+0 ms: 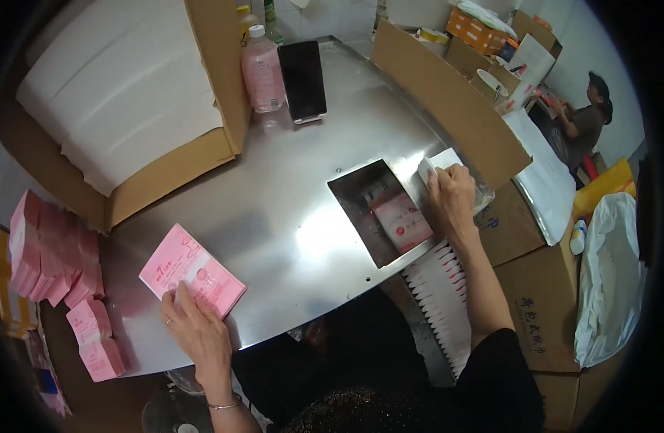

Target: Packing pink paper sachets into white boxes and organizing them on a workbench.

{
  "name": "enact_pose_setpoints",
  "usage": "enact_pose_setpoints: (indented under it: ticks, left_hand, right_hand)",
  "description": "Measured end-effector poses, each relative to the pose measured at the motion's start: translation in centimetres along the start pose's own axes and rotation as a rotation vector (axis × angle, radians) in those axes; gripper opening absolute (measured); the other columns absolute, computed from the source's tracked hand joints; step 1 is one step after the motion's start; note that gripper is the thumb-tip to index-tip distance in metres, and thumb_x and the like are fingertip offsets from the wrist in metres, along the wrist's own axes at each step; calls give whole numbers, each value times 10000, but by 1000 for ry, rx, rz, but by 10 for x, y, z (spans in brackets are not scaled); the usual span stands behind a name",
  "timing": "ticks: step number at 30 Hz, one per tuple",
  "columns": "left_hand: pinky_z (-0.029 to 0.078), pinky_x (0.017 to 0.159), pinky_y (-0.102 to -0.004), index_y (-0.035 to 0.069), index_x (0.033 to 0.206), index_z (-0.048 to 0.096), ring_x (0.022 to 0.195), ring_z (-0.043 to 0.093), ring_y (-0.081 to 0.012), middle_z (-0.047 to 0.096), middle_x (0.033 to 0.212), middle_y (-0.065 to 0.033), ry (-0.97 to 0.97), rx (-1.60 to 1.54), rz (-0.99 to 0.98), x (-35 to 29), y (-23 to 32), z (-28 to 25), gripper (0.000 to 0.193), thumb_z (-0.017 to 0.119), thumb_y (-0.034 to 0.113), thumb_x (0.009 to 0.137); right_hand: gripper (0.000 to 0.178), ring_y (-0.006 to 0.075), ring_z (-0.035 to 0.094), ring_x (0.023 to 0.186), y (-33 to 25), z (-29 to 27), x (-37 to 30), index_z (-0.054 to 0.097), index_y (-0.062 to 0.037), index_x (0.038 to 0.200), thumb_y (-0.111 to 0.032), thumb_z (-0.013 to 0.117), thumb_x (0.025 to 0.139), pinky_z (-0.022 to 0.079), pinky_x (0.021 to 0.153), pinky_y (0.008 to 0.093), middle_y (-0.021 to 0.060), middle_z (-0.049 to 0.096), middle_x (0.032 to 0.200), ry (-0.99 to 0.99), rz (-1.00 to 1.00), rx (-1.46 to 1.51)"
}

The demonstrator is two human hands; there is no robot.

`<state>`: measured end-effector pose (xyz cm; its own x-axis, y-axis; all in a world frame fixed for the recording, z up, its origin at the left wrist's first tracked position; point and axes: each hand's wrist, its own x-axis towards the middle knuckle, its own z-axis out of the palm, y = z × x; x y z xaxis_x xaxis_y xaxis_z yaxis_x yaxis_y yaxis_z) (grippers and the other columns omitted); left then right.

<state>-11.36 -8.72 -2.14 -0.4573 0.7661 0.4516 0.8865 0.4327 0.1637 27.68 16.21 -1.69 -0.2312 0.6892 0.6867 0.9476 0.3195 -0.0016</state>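
A stack of flat pink printed tissue wrappers lies at the front left of the metal table. My left hand rests on its near edge, fingers stretched out over the top wrapper. To the right of a rectangular opening in the tabletop, my right hand has its fingers bent round a white wad of folded tissue. Part of the wad is hidden under the hand. Down inside the opening sits a pink-and-white tissue packet.
More pink wrappers are piled at the far left. Behind stands an open carton of white tissue. A pink bottle and a dark phone stand at the back. Cardboard boxes flank the right; another person sits beyond.
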Motion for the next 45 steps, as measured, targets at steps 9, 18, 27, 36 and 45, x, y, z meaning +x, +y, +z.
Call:
enact_pose_setpoints:
  ticks: [9,18,27,36,45]
  left_hand:
    - [427,831,-471,29,1004,589,989,522,-353,564,963,-160,-62,-82,114,19,-5,-16,143,632,64,873]
    - [467,932,-515,-34,1183,604,1206,518,-445,499,1361,-269,-175,-763,550,12,112,22,534,769,188,727]
    - [287,1051,-617,53,1280,593,1405,318,-502,336,1548,-265,-40,-381,436,20,132,20,643,753,363,739]
    - [370,782,-438,121,1220,623,944,493,-303,517,1026,-141,-233,-264,439,15,134,15,501,719,408,820]
    - [409,819,-450,56,1106,617,978,524,-322,556,1129,-187,-121,-161,572,23,129,12,495,716,453,828]
  right_hand:
    - [148,320,582,950,9,-2,3,710,-5,959,-68,629,852,450,824,467,148,610,941,-175,139,134]
    - [319,362,628,1027,-141,-68,-42,637,7,1065,-158,630,792,433,1012,641,158,628,1046,-240,-712,643]
    - [146,354,649,827,-180,-42,-29,626,-4,896,-56,609,761,385,1084,558,170,629,857,-261,-595,632]
    - [137,290,571,902,-10,1,-3,647,-10,906,-139,644,860,413,883,454,133,575,908,22,-28,-103]
    - [152,308,575,939,0,3,-5,687,-6,969,-63,641,836,433,844,462,127,594,917,-95,111,186]
